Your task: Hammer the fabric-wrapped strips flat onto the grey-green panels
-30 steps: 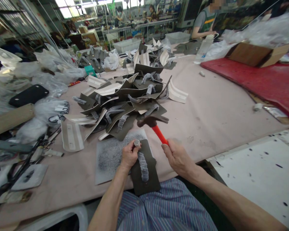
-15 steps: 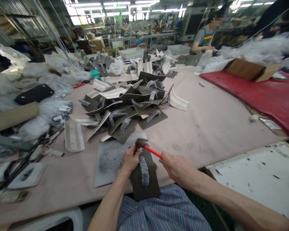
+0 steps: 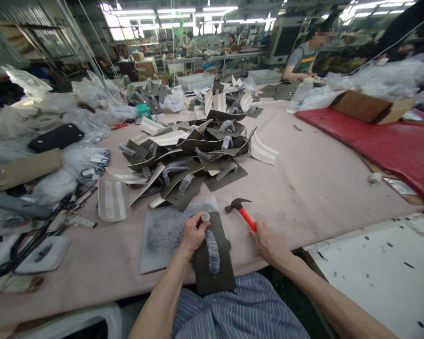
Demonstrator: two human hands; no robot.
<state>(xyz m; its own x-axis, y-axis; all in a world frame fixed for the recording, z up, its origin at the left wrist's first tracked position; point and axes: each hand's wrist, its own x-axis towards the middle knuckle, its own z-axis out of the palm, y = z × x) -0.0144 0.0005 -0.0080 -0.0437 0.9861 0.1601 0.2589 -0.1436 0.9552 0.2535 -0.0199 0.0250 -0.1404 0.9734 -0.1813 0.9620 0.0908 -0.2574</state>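
Observation:
My left hand [image 3: 193,233] is closed around a short metal punch [image 3: 205,217], whose round top shows above the fingers. Under it lies a dark olive panel [image 3: 219,268] with a plastic-wrapped handle [image 3: 212,252] along its middle. The panel rests partly on a grey speckled board [image 3: 162,238] and hangs over the table's front edge. My right hand [image 3: 268,240] grips the red handle of a claw hammer [image 3: 246,218]. The hammer's dark head is to the right of the punch, apart from it. The punch's lower tip is hidden by my fingers.
A heap of similar panels [image 3: 194,146] covers the table's middle. Plastic bags [image 3: 77,162] and tools crowd the left. A red sheet [image 3: 360,141] bearing a cardboard box [image 3: 371,106] lies right. Beyond it a co-worker [image 3: 300,61] works. A white spotted board [image 3: 378,259] adjoins the near right.
My right hand has drawn the hammer off the punch, to the right and slightly down. My left hand still holds the punch on the panel. The whole view has shifted slightly.

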